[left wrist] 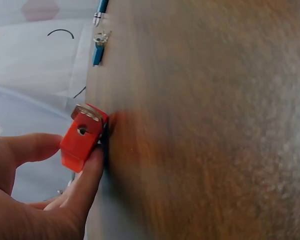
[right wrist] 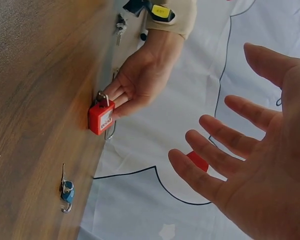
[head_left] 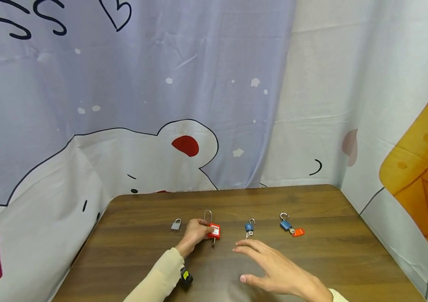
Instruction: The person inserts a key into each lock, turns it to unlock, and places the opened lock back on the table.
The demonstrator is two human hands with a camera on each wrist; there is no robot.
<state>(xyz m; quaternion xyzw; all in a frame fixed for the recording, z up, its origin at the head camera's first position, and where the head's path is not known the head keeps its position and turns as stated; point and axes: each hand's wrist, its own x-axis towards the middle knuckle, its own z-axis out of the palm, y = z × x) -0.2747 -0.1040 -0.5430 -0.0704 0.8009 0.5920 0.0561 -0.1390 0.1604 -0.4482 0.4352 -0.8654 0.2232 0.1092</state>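
Observation:
A red padlock with a white label and a tall shackle is at the middle of the table. My left hand pinches it by its side between thumb and fingers. In the left wrist view the underside of the red padlock shows a keyhole, with metal rings beside it. My right hand hovers over the table with its fingers spread and nothing in it. Just beyond it lies a blue padlock with keys, its shackle open. In the right wrist view the right palm is bare.
A small grey padlock lies left of the left hand. Farther right is another blue padlock, its shackle open, with keys and an orange tag. The wooden table ends at a printed curtain behind.

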